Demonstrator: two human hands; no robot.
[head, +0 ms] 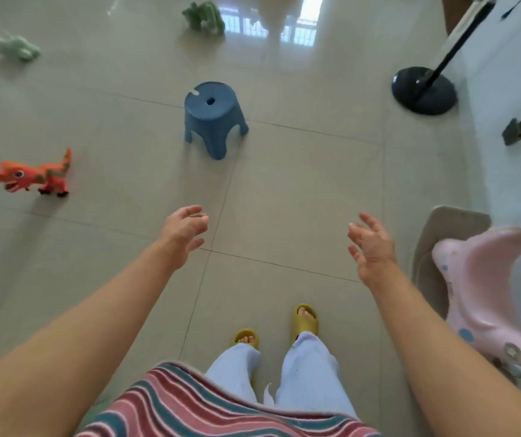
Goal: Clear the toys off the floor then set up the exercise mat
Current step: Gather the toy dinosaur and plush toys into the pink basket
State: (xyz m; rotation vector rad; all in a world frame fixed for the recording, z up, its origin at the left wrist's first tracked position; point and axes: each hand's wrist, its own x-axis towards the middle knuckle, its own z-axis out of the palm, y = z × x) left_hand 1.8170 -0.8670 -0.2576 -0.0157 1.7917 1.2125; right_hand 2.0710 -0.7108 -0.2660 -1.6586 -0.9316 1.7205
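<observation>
Here, both the left hand (pixel 185 230) and right hand (pixel 371 247) hang empty, fingers spread. The orange dinosaur (pixel 33 175) stands at nine o'clock, two blurry green dinosaurs (pixel 204 15) (pixel 13 47) at eleven and twelve, the pink toy (pixel 486 298) cut off at three o'clock.

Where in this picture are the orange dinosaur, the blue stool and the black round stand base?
orange dinosaur (pixel 36 176): head view, on its body.
blue stool (pixel 211 104): head view, on its round seat top.
black stand base (pixel 423 91): head view, on the flat disc.
</observation>
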